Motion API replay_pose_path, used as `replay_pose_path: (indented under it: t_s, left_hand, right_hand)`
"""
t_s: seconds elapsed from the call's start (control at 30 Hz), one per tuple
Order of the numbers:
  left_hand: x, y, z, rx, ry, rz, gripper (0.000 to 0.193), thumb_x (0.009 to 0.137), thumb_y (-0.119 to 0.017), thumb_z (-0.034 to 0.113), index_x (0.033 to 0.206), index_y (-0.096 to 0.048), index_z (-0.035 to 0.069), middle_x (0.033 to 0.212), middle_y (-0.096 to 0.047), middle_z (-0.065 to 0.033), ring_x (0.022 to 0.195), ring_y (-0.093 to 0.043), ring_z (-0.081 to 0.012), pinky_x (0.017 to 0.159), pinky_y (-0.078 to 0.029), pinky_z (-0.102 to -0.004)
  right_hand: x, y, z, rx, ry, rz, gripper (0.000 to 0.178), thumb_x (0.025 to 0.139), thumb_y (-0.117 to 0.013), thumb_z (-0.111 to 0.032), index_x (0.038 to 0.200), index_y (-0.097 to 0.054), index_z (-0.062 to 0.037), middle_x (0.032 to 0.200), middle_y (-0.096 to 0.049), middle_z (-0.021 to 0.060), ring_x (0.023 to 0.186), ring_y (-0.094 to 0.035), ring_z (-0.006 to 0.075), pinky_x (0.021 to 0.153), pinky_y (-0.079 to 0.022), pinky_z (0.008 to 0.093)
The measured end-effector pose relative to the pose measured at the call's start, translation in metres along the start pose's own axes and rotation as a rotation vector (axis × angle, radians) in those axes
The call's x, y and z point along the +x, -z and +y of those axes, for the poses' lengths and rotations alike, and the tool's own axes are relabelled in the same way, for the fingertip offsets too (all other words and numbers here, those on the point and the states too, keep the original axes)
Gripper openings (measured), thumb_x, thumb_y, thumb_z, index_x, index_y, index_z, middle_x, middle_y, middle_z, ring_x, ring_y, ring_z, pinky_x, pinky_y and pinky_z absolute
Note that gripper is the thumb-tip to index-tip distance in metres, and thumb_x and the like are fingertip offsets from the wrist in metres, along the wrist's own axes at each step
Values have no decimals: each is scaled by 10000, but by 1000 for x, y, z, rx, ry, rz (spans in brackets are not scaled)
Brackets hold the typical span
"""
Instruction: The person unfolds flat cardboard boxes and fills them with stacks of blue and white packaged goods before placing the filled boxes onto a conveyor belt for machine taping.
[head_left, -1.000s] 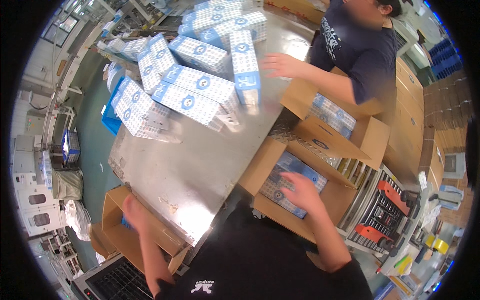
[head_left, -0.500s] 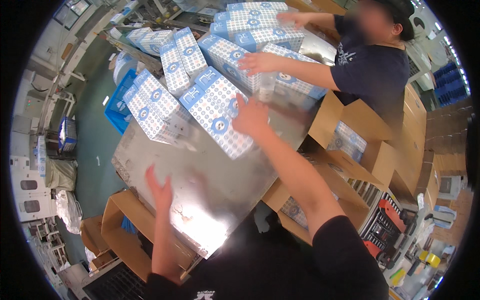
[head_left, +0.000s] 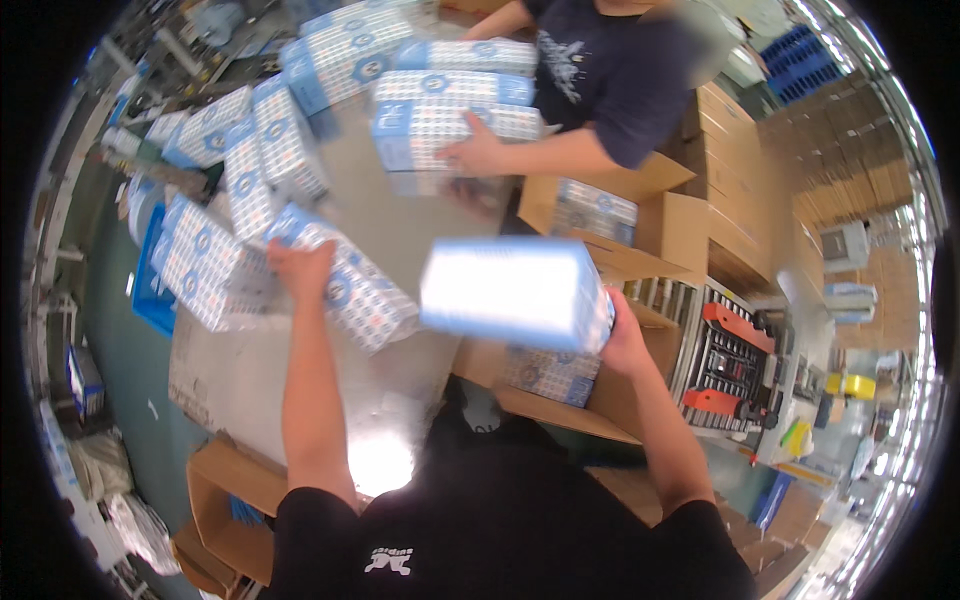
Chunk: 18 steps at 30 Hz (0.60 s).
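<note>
My right hand (head_left: 625,338) grips one end of a blue-and-white box (head_left: 505,295), slightly blurred, and holds it above the open cartons at the table's right side. On the table, a patterned white box with a blue end (head_left: 362,298) lies at a slant. My left hand (head_left: 305,268) is closed over its upper left part, fingers and thumb on the surface. Close to that hand are more patterned boxes, a plastic-wrapped pair (head_left: 205,265) at the left and another pair (head_left: 250,180) just beyond.
A co-worker's hand (head_left: 478,150) holds stacked boxes (head_left: 455,120) across the metal table (head_left: 230,370). Open cartons (head_left: 620,400) stand on rollers at the right; one contains patterned boxes. A blue crate (head_left: 150,285) and another open carton (head_left: 225,480) are at the left.
My right hand has lifted a box off the table and carried it right, over the cartons. My left hand has moved forward onto another box. The co-worker's boxes are now gathered in a stack.
</note>
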<state>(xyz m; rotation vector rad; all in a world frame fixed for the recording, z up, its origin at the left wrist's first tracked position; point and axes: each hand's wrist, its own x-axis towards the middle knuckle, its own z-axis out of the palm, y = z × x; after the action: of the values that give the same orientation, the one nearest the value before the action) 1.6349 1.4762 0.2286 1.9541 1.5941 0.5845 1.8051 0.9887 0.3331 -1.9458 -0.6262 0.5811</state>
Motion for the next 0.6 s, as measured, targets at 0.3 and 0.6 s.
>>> replay_pose_path:
  t_s: [0.3, 0.6]
  left_hand:
    - [-77, 49, -3, -863, 167, -330, 1066, 750, -761, 12, 1603, -125, 79, 1494, -435, -205, 1279, -556, -304, 1094, -459, -463]
    - [-236, 39, 47, -822, -519, -1006, 1067, 765, -826, 79, 1629, -201, 53, 1640, -316, -139, 1518, -305, -308, 1237, -268, -492]
  right_hand:
    - [-142, 49, 128, -464, -216, -37, 811, 671, -867, -58, 1405, -531, -144, 1263, -581, 112, 1219, -549, 323, 1093, -407, 457]
    - [-35, -18, 3, 288, 39, -170, 1279, 606, -983, -203, 1622, -218, -74, 1602, -366, 176, 1478, -364, 319, 1201, -315, 471]
